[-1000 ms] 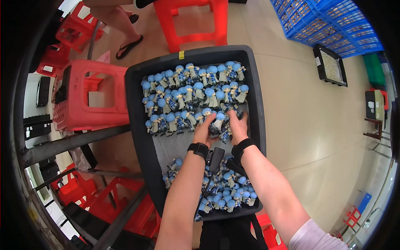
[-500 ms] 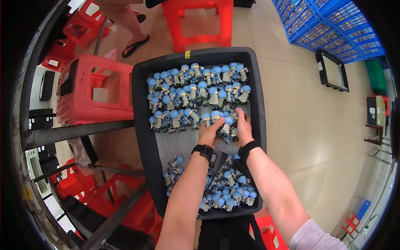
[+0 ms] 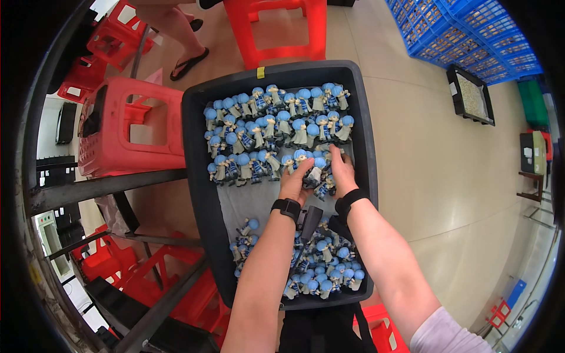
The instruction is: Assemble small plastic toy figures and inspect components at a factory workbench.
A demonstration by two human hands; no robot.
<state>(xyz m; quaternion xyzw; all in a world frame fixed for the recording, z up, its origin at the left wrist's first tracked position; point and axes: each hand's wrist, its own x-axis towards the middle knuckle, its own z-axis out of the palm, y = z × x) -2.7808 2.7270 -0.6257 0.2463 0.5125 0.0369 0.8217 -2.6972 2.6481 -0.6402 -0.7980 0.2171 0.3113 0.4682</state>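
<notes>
A deep black tray (image 3: 193, 147) holds many small figurines with blue hair and pale capes. Rows of them (image 3: 271, 126) lie on a whitish liner (image 3: 247, 203) in the far part, and a loose pile (image 3: 321, 276) fills the near end. My left hand (image 3: 295, 183) and my right hand (image 3: 343, 173) face each other over the third row. Between them is a cluster of figurines (image 3: 318, 175), gripped from both sides, with fingers partly hidden. Each wrist wears a black band, and dark device parts (image 3: 309, 222) sit between the wrists.
Left of the tray stand a red stool (image 3: 132, 129) and a metal frame bar (image 3: 112, 191). Another red stool (image 3: 276, 32) is just beyond it, near a person's sandalled foot (image 3: 191, 63). Blue crates (image 3: 465, 41) and a small black tray of pale bits (image 3: 471, 97) are far right.
Both hands have stayed over the third row with the cluster, the right shifting slightly away from me. The figurines between them have turned a little. The whole view has shifted slightly.
</notes>
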